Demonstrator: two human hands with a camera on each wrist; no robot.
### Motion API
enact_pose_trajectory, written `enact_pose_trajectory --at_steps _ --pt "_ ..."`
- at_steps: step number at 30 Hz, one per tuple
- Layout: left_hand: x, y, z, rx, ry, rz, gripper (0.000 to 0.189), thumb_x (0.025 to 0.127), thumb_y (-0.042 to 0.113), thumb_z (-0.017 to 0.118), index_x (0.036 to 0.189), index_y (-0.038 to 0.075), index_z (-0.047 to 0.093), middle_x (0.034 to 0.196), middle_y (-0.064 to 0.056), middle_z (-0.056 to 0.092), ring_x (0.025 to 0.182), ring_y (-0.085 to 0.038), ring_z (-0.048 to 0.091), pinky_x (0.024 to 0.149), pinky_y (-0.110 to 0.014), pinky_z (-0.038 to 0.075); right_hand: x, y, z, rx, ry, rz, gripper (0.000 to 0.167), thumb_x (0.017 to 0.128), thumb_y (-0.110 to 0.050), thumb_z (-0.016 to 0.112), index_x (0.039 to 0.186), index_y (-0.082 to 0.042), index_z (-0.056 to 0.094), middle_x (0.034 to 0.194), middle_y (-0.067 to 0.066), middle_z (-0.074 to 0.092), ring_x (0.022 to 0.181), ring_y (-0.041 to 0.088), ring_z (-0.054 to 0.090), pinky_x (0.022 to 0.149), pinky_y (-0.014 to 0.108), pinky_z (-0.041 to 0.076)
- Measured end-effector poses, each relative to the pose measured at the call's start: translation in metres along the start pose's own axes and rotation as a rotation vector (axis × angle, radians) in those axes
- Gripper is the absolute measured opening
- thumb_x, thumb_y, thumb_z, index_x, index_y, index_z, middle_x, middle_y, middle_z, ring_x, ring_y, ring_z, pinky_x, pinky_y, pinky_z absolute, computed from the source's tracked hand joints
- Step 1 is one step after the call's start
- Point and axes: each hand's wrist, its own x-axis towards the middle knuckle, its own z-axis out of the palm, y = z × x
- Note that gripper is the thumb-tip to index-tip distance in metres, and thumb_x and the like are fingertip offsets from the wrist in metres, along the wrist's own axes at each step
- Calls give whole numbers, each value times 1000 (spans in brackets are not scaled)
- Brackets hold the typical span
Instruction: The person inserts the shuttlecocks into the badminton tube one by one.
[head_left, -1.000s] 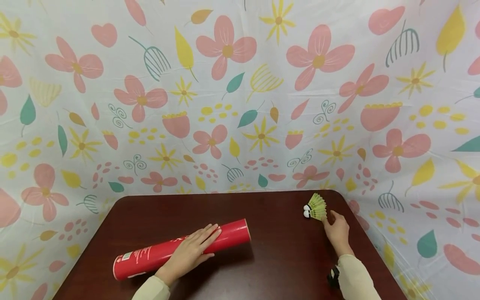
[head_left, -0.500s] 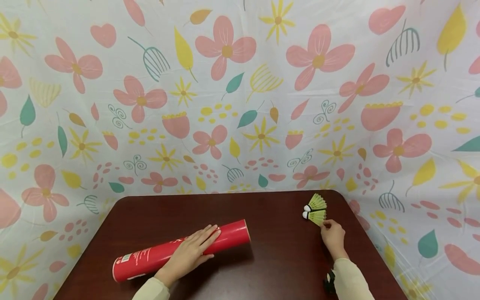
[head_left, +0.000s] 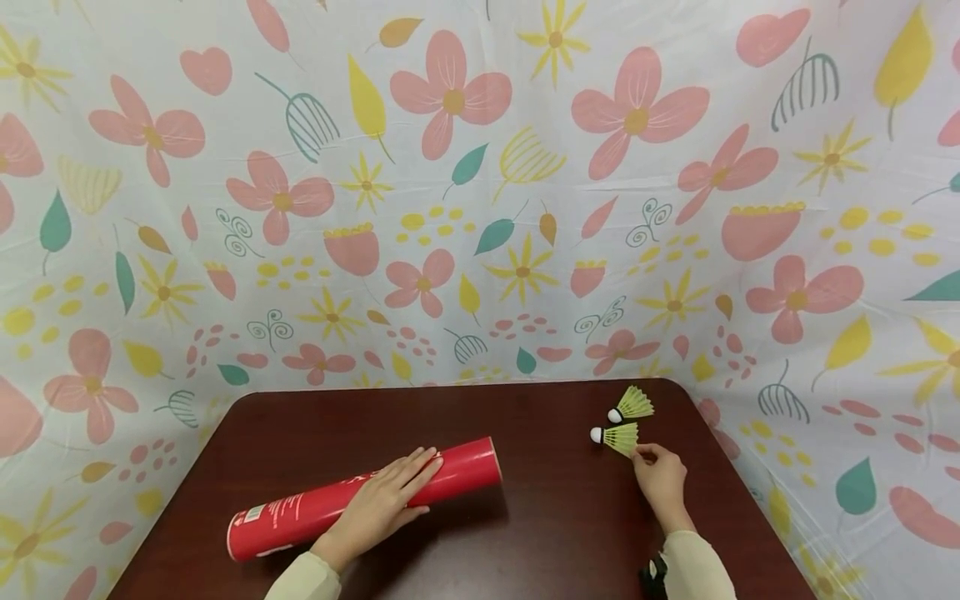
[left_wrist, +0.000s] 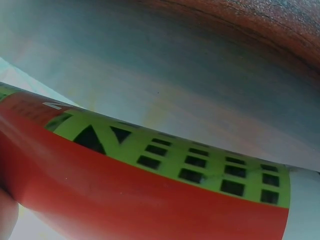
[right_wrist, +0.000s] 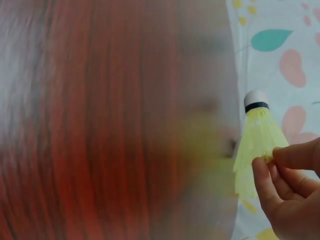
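Note:
In the head view a red cylindrical tube (head_left: 300, 508) with white print lies slantwise on the table. My left hand (head_left: 382, 504) rests across its top with fairly straight fingers; the left wrist view shows a yellow-green band with black marks on the tube (left_wrist: 150, 195). Toward the table's far right, my right hand (head_left: 660, 479) pinches a yellow shuttlecock (head_left: 617, 436) by its skirt rim, its white cork pointing left. Thumb and fingertips on the rim show in the right wrist view, with the cork (right_wrist: 256, 97) upward there. A second shuttlecock (head_left: 633, 403) lies just behind it.
The dark reddish-brown table (head_left: 540, 533) has rounded far corners. A white cloth with printed flowers (head_left: 480, 208) hangs behind it and along its right side. A small black device (head_left: 654, 575) sits at my right wrist.
My right hand has taken hold of the nearer shuttlecock's rim and drawn it left, away from the other one. The left hand and tube have stayed in place.

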Motion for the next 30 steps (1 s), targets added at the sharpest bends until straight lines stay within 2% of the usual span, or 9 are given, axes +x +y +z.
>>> enact_pose_trajectory --at_steps 7,12,19,30 --pt "1 0 -1 -16 -14 -9 81 79 31 79 147 10 40 153 -6 36 133 -28 44 102 -42 43 -4 -23 2 20 -11 -57 12 86 -2 68 93 7 71 83 20 70 63 16 62 52 22 45" --pt "1 1 -3 -26 -30 -21 83 79 30 80 148 10 39 153 -6 35 134 -27 42 104 -42 42 -7 -40 3 52 -58 -102 12 86 -4 69 94 4 73 86 18 71 64 14 62 55 24 46" --pt "1 0 -2 -18 -40 -26 82 81 33 77 149 12 37 154 -5 34 136 -25 41 106 -40 40 -15 -58 6 91 -110 -123 13 88 -8 70 97 1 74 93 17 72 66 13 63 55 23 48" --pt "1 -2 1 -6 -17 -10 80 82 37 76 148 11 39 153 -7 36 134 -27 43 104 -41 42 -31 -83 17 189 -155 -189 10 82 -4 75 92 -4 75 87 11 73 70 12 67 59 21 53"
